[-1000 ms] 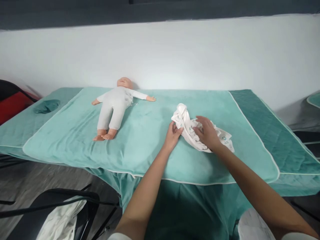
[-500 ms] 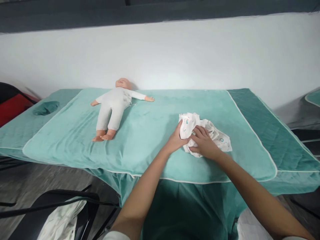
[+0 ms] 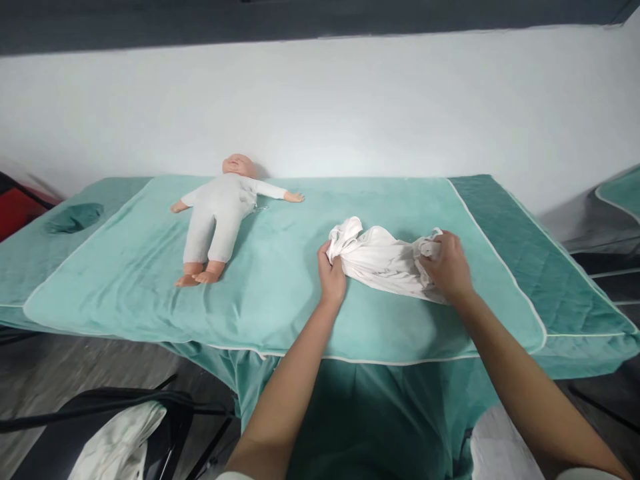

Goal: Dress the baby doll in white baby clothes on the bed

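A white baby garment (image 3: 383,261), inside of its fabric mostly outward, is stretched sideways between both hands over the green bed cover (image 3: 280,293). My left hand (image 3: 333,277) grips its bunched left end, fingers closed round the cloth. At the other end my right hand (image 3: 449,267) is closed on the gathered fabric. The garment's exact cut is hard to make out in the folds. To the left, a baby doll (image 3: 220,210) in a white body suit lies on its back, arms spread, feet toward me, apart from both hands.
A white wall (image 3: 320,107) runs behind the bed. The bed has a face hole (image 3: 75,218) at its left end. At lower left, a black chair (image 3: 50,440) carries a white cloth (image 3: 120,443). Another green bed (image 3: 625,193) stands at the right edge.
The garment was bunched with its printed side showing; now it is pulled out lengthwise, mostly plain side out. My right hand has moved right, my left slightly left.
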A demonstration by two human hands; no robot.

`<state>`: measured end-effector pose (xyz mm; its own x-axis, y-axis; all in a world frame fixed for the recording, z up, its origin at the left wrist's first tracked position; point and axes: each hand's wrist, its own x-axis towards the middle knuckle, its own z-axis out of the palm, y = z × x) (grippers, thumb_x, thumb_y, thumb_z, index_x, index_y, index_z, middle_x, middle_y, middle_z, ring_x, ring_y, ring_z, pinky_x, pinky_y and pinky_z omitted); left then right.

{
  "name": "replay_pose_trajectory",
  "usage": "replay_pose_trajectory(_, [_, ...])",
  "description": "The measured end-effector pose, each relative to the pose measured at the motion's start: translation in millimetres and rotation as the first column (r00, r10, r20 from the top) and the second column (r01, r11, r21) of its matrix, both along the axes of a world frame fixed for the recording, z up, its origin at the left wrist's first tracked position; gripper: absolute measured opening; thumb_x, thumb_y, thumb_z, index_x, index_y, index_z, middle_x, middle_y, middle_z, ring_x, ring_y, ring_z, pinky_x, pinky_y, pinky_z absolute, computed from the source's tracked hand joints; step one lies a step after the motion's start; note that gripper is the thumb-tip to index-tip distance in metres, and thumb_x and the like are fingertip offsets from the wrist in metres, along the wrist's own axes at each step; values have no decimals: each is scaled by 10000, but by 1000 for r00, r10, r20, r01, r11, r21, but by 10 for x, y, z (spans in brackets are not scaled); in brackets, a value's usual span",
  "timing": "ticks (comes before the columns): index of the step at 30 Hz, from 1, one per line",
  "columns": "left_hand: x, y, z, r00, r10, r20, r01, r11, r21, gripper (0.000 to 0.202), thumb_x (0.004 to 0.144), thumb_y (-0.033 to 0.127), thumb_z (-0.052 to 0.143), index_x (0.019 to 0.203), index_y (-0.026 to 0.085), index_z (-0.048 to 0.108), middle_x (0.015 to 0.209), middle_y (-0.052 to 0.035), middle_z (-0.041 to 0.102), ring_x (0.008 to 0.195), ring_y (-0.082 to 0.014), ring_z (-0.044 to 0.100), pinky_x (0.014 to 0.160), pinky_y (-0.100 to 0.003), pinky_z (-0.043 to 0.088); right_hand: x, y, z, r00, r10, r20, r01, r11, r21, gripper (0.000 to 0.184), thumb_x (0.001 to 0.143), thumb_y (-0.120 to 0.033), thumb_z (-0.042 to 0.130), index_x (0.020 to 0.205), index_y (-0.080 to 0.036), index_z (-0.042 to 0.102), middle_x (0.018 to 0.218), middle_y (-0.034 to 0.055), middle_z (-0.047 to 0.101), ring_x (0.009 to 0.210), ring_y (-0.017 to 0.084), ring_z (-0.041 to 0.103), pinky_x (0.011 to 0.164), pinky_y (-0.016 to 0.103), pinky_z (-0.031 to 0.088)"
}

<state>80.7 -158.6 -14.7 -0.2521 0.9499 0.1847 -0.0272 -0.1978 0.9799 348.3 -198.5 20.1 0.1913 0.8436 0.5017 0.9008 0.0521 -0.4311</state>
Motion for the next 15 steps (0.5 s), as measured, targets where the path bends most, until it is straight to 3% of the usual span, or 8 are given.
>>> replay_pose_trajectory(4, [17,-5,35,998,-62,-12,62,998,8,434,1003,462,530,1359,214,510,1403,-118,594,1307,-222,565,1155,-370,413,12,-164,-101,992,124,5,-123,989,-87,645,804,-357,697,1394,-180,506,1456,221,497,1374,396,469,1128,593,433])
replay_pose_trajectory(8, [16,-19,48,993,-110,-48,111,994,12,506,976,514,574,1373,209,502,1430,-126,583,1331,-231,553,1166,-366,398,-95,-261,-101,987,158,5,-156,981,-116,587,810,-252,653,1388,-220,556,1489,188,494,1365,385,489,1127,586,442])
replay_pose_trajectory(11, [4,-21,37,989,-131,-72,131,991,-5,487,980,479,569,1374,200,505,1427,-123,585,1333,-228,548,1173,-359,386,4,-279,91,985,165,-55,-166,986,-22,558,779,-217,624,1336,-235,589,1422,168,559,1327,372,542,1113,576,462])
replay_pose_trajectory(15, [-4,-10,27,989,-132,-59,133,991,-3,464,985,472,554,1358,198,521,1400,-115,602,1311,-226,564,1153,-349,403,357,-371,482,996,-7,-92,26,979,203,559,782,-270,622,1339,-244,571,1333,167,612,1258,377,595,1088,576,477])
